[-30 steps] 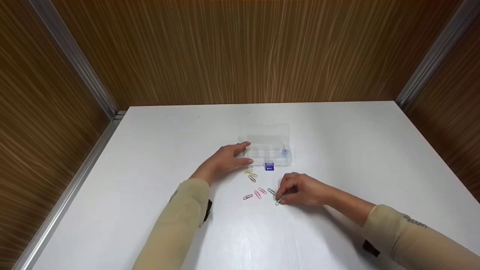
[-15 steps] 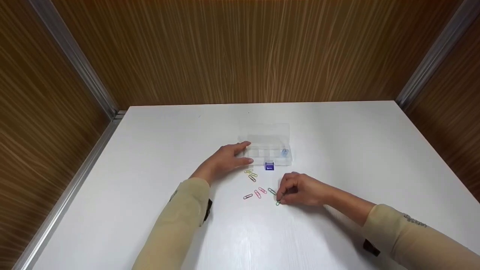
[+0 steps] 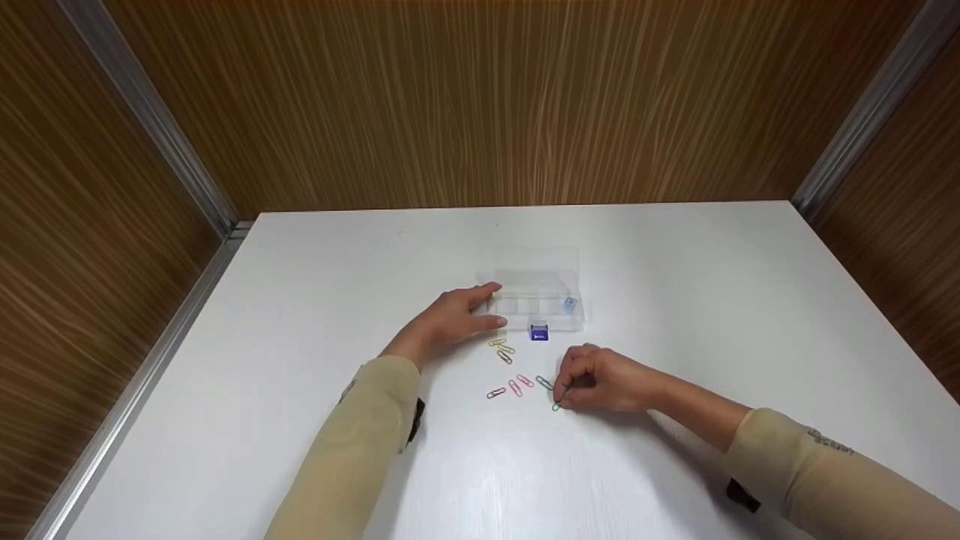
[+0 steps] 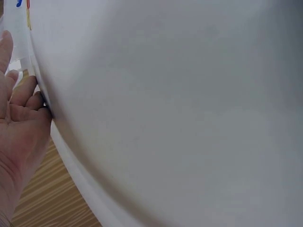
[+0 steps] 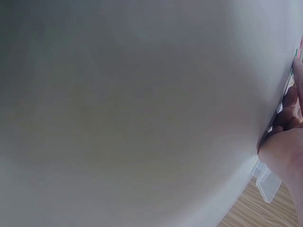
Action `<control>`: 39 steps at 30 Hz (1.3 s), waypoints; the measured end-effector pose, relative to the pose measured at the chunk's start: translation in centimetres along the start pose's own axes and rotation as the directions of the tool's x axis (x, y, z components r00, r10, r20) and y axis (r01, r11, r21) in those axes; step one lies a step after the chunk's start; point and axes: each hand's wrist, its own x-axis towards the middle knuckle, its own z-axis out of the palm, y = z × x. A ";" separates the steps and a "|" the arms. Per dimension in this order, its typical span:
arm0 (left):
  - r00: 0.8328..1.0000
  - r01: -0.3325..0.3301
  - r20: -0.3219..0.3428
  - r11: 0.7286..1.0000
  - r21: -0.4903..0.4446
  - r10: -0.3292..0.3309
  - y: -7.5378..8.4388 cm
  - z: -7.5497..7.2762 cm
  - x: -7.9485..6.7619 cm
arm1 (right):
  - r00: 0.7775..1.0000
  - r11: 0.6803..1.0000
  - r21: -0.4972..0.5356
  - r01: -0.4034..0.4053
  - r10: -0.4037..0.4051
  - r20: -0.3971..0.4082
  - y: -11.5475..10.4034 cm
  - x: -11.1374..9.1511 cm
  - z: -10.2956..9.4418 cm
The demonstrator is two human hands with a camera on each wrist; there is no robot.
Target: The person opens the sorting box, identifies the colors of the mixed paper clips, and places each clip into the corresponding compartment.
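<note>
On a white table, a small green paper clip is pinched between the thumb and forefinger of the right hand, most of it being covered by the fingertips. The second green clip is seen just beyond, toward the far left, beside the same fingertips. The left end of a clear plastic box is held between the thumb and forefinger of the left hand, the thumb being placed on the near side and the forefinger on the far side; how the remaining fingers are set cannot be told.

The box is placed beyond the loose clips, with its clear lid folded back toward the far side and a purple latch seen at its near edge. Blue clips are contained in a compartment at its right end.

Near the left thumb, two yellow clips and a dark brown clip are grouped closely together. Farther toward the near side, two pink clips are laid side by side, with a dark purple clip to their left. Both forearms are covered by beige sleeves. The far side is bounded by a wood-grain panel.
</note>
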 end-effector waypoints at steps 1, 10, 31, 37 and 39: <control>1.000 0.000 0.000 1.000 -0.001 0.000 0.0 0.0 0.0 | 1.000 1.000 -0.003 0.001 -0.001 -0.001 0.0 0.0 0.0; 1.000 0.016 -0.003 1.000 -0.009 -0.016 0.0 0.1 -0.1 | 1.000 1.000 0.002 0.003 -0.003 -0.001 0.0 -0.1 0.2; 1.000 0.018 -0.004 1.000 0.000 -0.018 -0.4 0.2 -0.3 | 1.000 1.000 0.001 0.013 -0.013 0.011 0.3 0.0 0.5; 1.000 0.013 -0.007 1.000 -0.007 -0.013 -0.5 0.2 -0.1 | 1.000 1.000 0.007 0.003 -0.003 0.021 0.3 0.0 0.2; 1.000 0.013 -0.006 1.000 -0.009 -0.013 -0.5 0.2 -0.1 | 1.000 1.000 0.018 -0.008 0.008 0.020 0.3 0.0 0.2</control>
